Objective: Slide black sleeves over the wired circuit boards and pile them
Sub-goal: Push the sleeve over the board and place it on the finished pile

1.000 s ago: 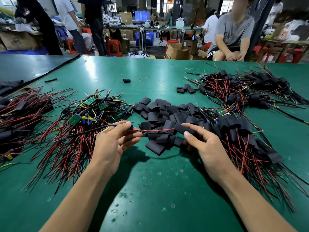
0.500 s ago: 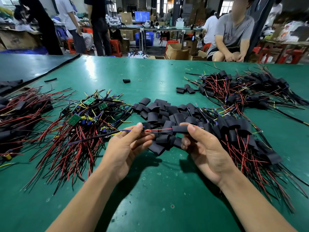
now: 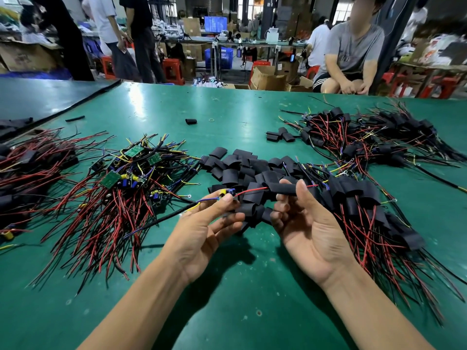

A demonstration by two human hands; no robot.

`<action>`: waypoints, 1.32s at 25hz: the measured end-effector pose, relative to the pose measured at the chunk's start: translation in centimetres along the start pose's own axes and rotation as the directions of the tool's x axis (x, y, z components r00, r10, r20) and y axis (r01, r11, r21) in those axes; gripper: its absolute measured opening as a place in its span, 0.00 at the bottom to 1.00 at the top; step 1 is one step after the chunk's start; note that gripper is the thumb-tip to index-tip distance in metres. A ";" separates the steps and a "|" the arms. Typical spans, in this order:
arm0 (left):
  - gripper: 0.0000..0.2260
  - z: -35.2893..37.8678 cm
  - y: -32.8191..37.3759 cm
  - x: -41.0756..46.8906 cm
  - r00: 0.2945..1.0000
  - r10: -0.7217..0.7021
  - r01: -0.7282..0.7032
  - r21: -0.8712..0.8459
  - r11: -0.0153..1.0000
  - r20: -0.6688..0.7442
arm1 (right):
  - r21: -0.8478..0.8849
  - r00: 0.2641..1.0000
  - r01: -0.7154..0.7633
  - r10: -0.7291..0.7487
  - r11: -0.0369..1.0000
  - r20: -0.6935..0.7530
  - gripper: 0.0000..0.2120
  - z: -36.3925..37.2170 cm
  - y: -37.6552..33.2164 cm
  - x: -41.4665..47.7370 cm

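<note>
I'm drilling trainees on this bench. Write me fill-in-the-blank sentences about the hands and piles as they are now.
1. The right hand grips a sleeve coloured ____.
2. The wire from the circuit board in the left hand into that sleeve is ____.
3. The unsleeved boards lie ____ of the loose sleeves.
Missing words: black; red; left.

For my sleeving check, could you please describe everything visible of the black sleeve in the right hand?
The black sleeve is a short, matte, rubbery-looking tube, slightly flattened, lying roughly level above the green table. The right hand pinches it between thumb and fingers. A red wire enters its left end and shows again past its right end; the board, pinched by the left hand, is not yet inside.
</note>
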State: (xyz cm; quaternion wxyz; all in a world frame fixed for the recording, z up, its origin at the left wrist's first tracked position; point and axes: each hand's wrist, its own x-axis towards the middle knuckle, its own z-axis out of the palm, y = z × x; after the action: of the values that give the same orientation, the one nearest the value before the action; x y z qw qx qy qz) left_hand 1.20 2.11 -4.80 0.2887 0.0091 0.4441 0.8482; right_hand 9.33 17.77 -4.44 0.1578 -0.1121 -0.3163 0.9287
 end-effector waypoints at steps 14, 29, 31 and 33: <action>0.18 0.8 -0.9 -0.6 0.998 0.065 -0.066 0.036 0.997 0.026 | -0.427 0.985 0.157 -0.108 0.890 0.137 0.19 -0.1 2.3 -0.7; 0.13 0.6 -0.7 -1.5 0.967 0.212 -0.248 0.339 0.907 0.140 | -0.228 0.992 0.116 -0.101 0.967 0.080 0.16 0.8 1.7 -1.3; 0.13 0.7 -0.7 -1.5 0.966 0.205 -0.249 0.354 0.901 0.158 | -0.186 0.990 0.126 -0.112 0.974 0.084 0.17 0.8 1.4 -1.1; 0.13 0.7 -0.7 -1.5 0.968 0.188 -0.237 0.358 0.903 0.167 | -0.198 0.991 0.120 -0.105 0.973 0.087 0.16 0.6 1.4 -0.9</action>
State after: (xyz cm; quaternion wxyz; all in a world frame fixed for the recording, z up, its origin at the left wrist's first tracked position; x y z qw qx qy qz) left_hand 2.96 2.21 -4.55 0.2152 0.1668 0.5746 0.7718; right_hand 9.66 16.07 -4.81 0.1858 -0.0741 -0.4210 0.8847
